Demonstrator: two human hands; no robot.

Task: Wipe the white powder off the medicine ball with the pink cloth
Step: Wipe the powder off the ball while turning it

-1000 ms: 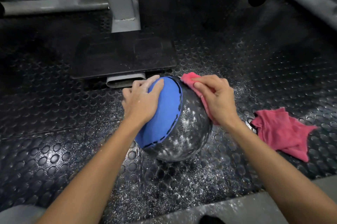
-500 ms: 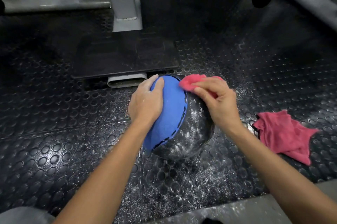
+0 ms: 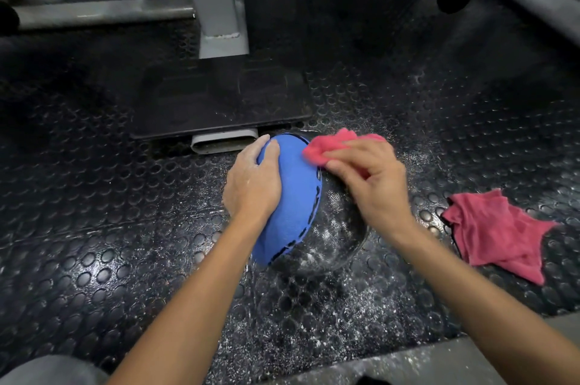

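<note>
The medicine ball point(image 3: 295, 205) sits on the studded black floor mat, with a blue panel on its left and a black panel on its right dusted with white powder. My left hand point(image 3: 252, 184) lies on the blue panel with its fingers over the ball's far side, steadying it. My right hand point(image 3: 368, 184) grips a bunched pink cloth point(image 3: 326, 146) and presses it on the top of the ball, at the seam between blue and black.
A second pink cloth point(image 3: 496, 231) lies spread on the mat to the right. White powder is scattered on the mat point(image 3: 94, 227) around and in front of the ball. A black footplate point(image 3: 219, 102) and a grey machine post point(image 3: 216, 8) stand just behind it.
My right hand has slid the pink cloth from the ball's right side up and left onto its top. The left hand stays on the blue panel.
</note>
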